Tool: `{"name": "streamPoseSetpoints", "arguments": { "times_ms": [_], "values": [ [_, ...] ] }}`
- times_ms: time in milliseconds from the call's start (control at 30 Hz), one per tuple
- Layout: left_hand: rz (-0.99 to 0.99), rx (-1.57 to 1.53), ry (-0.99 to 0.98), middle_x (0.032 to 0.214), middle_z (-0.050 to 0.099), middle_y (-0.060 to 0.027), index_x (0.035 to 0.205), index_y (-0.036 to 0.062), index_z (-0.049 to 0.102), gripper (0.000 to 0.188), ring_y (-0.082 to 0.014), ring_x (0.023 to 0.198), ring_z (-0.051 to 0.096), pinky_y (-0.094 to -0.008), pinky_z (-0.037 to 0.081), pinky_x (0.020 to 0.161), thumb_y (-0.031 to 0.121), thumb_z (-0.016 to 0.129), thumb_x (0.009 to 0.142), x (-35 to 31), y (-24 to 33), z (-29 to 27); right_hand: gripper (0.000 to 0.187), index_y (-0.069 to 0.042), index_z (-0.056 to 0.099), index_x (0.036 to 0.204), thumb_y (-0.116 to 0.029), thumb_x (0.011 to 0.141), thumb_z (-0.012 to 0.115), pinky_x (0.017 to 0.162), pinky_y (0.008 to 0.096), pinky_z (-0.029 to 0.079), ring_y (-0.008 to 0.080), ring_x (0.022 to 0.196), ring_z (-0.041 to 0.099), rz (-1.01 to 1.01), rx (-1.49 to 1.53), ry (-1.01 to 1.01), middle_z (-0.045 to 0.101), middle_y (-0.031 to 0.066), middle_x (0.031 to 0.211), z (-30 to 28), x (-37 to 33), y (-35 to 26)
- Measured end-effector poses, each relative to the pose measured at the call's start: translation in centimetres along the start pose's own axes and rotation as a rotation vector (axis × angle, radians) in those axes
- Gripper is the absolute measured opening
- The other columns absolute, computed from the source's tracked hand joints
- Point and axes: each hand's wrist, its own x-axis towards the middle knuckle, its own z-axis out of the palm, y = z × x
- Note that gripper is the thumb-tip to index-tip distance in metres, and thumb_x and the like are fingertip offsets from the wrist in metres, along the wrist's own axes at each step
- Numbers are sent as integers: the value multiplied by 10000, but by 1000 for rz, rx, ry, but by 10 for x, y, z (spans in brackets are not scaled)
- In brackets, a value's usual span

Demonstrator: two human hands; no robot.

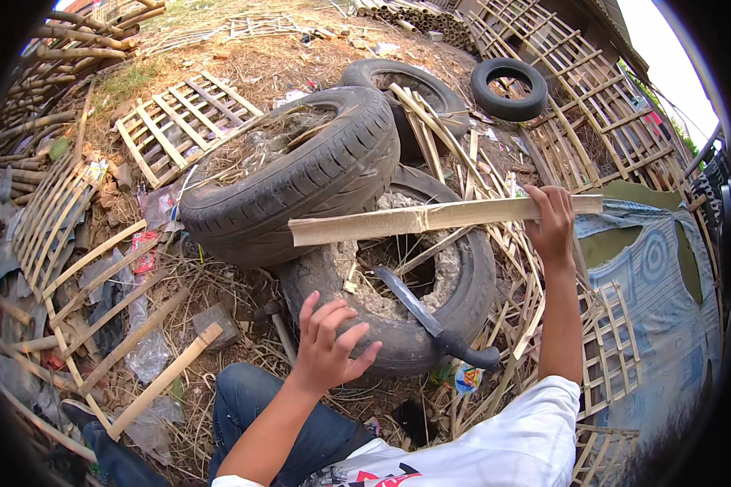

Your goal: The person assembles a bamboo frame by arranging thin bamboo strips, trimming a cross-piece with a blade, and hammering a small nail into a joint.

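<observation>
Manual work with split bamboo, seen from above. We see the right hand (pixel 551 217) closed around a pale bamboo strip (pixel 447 215) near its right end, holding it almost level above the lower tyre (pixel 463 300). The strip's left end passes in front of a tilted tyre (pixel 300 191); we cannot tell whether the two touch. The left hand (pixel 329 341) is raised before the near side of the lower tyre, its fingers spread wide and well apart from the strip.

Between the hands, we note a knife (pixel 418 306) resting on the lower tyre, its blade slanting across the pale, crumbly filling and its dark handle toward the lower right. The tilted tyre leans against the lower one. Behind them we find a third tyre (pixel 365 75) and, farther right, a smaller black tyre (pixel 481 85). Bamboo lattice (pixel 170 118) lies on the straw-strewn ground at upper left; at far right, we observe a patterned blue cloth (pixel 654 272).
</observation>
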Motion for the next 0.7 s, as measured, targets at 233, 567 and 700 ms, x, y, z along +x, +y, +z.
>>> {"name": "streamPoseSetpoints", "arguments": {
  "times_ms": [233,567,700],
  "values": [
    [-675,-95,-577,1206,570,-150,1332,76,450,854,-328,1142,542,-446,401,1001,450,832,665,32,36,-148,305,-93,614,905,-155,668,794,752,369,475,231,773,559,-388,270,25,533,31,781,-27,59,-127],
    [-1414,-1286,-710,631,385,71,808,83,504,230,-19,503,305,-195,231,445,194,683,901,-113,52,-190,650,-137,506,1303,-265,730,784,1146,470,300,250,1263,466,-445,344,-188,531,75,1246,-21,66,-239],
    [-1495,-1314,-571,609,378,63,731,114,437,306,-34,485,320,-204,246,433,181,677,908,-143,52,-195,948,-144,360,1436,-354,649,847,1141,500,265,350,1345,372,84,340,-346,388,160,1454,-28,-19,-190]
  ]
}}
